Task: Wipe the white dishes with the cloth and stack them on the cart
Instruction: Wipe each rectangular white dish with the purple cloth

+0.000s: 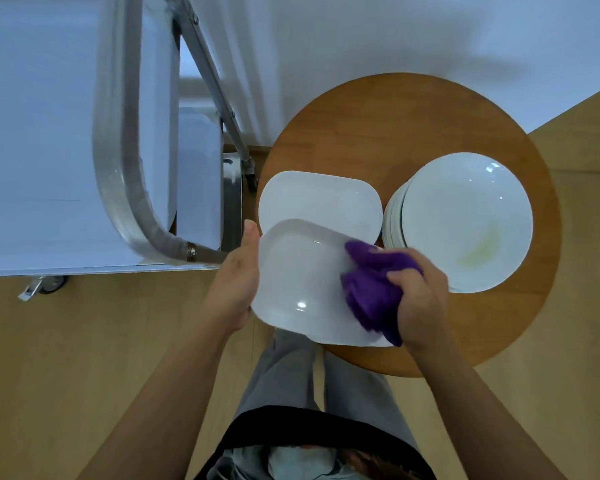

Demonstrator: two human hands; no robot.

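Above the near edge of the round worktop [413,109], the left hand [234,289] grips the left rim of a white dish [302,282], thumb over its top corner. The right hand [418,306] clutches a bunched purple cloth [374,282] pressed on the dish's right side. The cart [49,133] lies left, nearer the left hand; more dishes [465,220] wait behind.

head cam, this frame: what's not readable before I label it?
- Left hand: its fingers sit under the held square plate, hidden.
- Square plate on the table: near part covered by the held plate; whether more lie beneath cannot be told.
- Round plate stack: count unreadable, only edges show.
- Purple cloth: blurred.
- Cart: cut off left and top; no stacked dishes visible.
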